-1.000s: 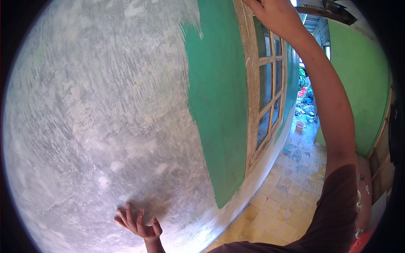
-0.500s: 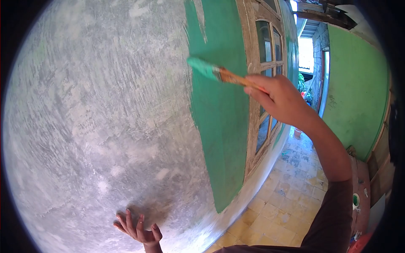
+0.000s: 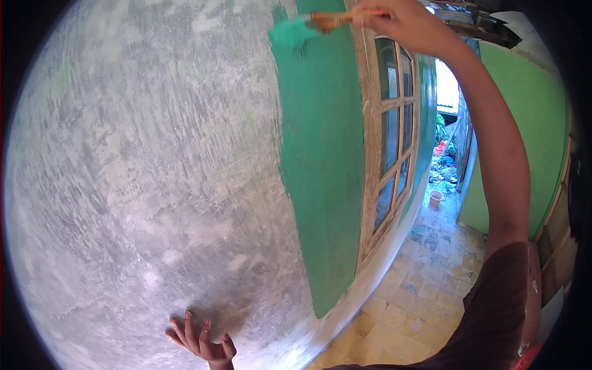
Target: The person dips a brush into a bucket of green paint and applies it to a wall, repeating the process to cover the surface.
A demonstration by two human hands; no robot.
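A paintbrush (image 3: 325, 22) with an orange wooden handle and bristles thick with green paint is gripped in my right hand (image 3: 401, 23), high up near the top of the view. Its bristles lie against the wall at the left edge of a green painted strip (image 3: 324, 160). Left of that strip the wall (image 3: 166, 148) is bare grey, mottled plaster. Down at the lower left, my left hand (image 3: 202, 340) is open, fingers spread, at the grey wall's surface; it holds nothing.
A wooden-framed window (image 3: 394, 123) borders the green strip on the right. Yellowish floor tiles (image 3: 401, 308) run back to a small pinkish bucket (image 3: 435, 198) by a bright doorway. A light green wall (image 3: 521, 129) stands on the right.
My right hand has moved upward with the paintbrush. Green now covers the grey gap near the top of the strip. My left hand has stayed nearly in place.
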